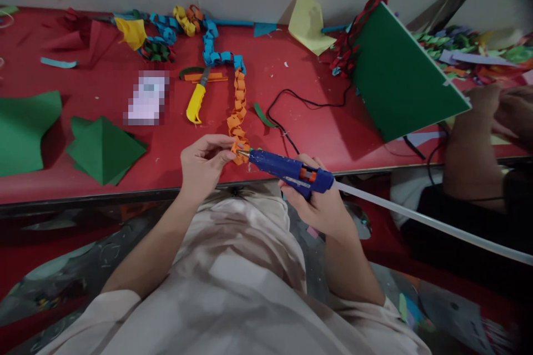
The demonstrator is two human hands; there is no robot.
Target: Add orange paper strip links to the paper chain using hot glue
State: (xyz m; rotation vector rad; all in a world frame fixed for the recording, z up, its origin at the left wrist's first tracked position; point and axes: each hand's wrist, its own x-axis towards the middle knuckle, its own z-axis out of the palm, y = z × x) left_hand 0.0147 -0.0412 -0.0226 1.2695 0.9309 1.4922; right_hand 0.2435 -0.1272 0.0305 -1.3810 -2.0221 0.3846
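My right hand is wrapped round a blue hot glue gun, with a long translucent glue stick running out of its back end. The gun's metal tip points left and meets the end of an orange paper chain. Between thumb and fingertips my left hand pinches an orange link there. From this end the chain runs away across the red table, turning into blue links and then several other colours at the back. A yellow utility knife lies left of the chain, beside flat orange paper strips.
Green paper sheets lie at the left, near a blurred-out phone-like rectangle. A green board leans at the right, with a black cord left of it. Beyond it are another person's hands and a paper pile.
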